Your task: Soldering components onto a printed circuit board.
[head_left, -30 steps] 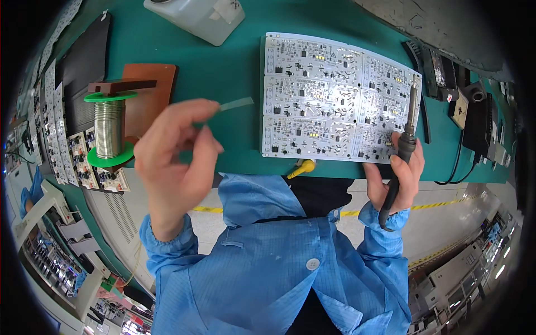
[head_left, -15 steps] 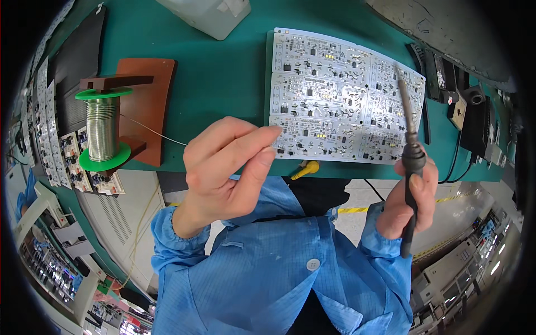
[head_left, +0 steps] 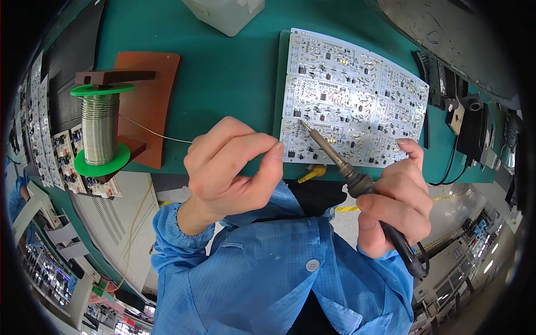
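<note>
A soldering iron (head_left: 357, 183) with a dark handle is gripped in my right hand (head_left: 401, 204), its index finger raised off it. The iron slants up to the left, and its tip is over the left part of a white panel of circuit boards (head_left: 335, 84), dotted with small components; whether the tip touches cannot be made out. My left hand (head_left: 231, 173) pinches thin solder wire (head_left: 153, 130) with thumb and forefinger by the panel's lower left corner. That wire runs back to a green-flanged solder spool (head_left: 100, 131) on a brown holder. The wire's end is hidden at my fingertips.
The spool stands by a reddish-brown board (head_left: 148, 100) on the green table (head_left: 223, 72). A whitish plastic container (head_left: 229, 14) is at the far edge. More circuit boards (head_left: 70, 153) stand at the left. A black brush (head_left: 420, 64) and an iron stand (head_left: 474, 103) lie right of the panel.
My right hand has tilted the soldering iron from upright to leftward, bringing its tip over the panel's left part. My left hand stays nearly in place, still pinching.
</note>
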Tool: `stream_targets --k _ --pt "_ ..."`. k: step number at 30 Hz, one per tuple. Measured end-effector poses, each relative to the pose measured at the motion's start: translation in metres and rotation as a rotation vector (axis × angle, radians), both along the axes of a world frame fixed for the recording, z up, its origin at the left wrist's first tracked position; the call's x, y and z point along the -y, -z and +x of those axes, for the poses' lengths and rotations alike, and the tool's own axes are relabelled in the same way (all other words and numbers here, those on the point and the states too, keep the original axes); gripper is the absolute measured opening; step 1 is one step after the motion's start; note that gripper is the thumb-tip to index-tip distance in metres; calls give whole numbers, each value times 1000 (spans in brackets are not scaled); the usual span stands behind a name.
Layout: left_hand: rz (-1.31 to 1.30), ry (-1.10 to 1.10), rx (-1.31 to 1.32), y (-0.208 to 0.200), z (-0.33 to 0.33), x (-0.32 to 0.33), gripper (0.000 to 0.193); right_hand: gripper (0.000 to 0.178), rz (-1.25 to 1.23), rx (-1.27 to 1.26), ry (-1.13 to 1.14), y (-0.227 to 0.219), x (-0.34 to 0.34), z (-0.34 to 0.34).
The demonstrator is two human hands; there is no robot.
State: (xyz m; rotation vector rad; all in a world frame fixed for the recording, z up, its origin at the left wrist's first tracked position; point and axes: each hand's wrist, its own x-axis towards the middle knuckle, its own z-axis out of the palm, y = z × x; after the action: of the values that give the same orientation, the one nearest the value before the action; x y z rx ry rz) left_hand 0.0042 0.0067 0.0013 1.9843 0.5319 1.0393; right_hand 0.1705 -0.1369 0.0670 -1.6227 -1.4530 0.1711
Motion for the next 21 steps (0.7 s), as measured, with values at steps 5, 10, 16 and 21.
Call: stream_targets --k 5,10,16,21 --pt "5 9 7 1 1 0 16 15 -21 19 4 -2 -2 -2" --pt "10 2 -9 1 1 0 16 15 -13 18 9 -3 -4 -3" --pt "6 44 -9 1 0 1 16 15 -20 10 10 -3 -5 -3" --pt "-59 7 -15 -2 -2 1 15 11 7 -7 41 -3 2 3"
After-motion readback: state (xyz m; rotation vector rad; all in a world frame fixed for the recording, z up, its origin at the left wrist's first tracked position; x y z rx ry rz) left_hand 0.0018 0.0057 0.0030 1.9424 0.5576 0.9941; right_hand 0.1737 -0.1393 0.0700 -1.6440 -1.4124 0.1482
